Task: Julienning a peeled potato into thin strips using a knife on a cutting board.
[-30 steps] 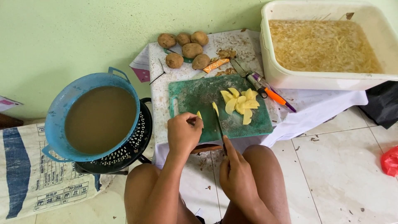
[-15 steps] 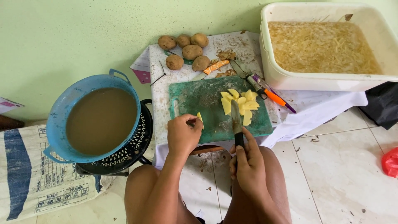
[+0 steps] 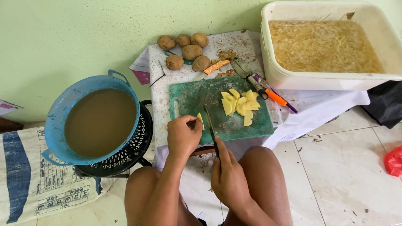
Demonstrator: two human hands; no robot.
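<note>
At the lower centre of the frame, the left hand (image 3: 182, 137) pinches a small yellow potato piece (image 3: 200, 120) against the near left part of the green board (image 3: 197, 98), fingers curled around it. Just to its right, the right hand (image 3: 228, 179) is closed around the handle of a knife (image 3: 210, 129), whose dark blade runs up from the hand and stands right beside the piece, at its right edge. On the right half of the board lies a heap of yellow slices (image 3: 240, 104), apart from the blade. The board rests on a low surface covered with white paper (image 3: 161, 79), above the person's bare knees. At the upper centre, six whole potatoes (image 3: 184, 51) sit in a cluster on the paper, with brown peelings (image 3: 226, 55) and an orange-handled peeler (image 3: 213, 68) just beside them. Right of the board lie a dark-handled tool (image 3: 256, 81) and an orange-and-purple pen-shaped tool (image 3: 277, 97). At the upper right, a white tub (image 3: 268, 62) holds pale shredded strips in cloudy water. At the left, a blue colander bowl (image 3: 56, 115) full of murky brown water sits in a black basket (image 3: 138, 144), over a printed sack (image 3: 25, 184) on the tiled floor (image 3: 347, 167). A red bag (image 3: 393, 161) shows at the right edge.
</note>
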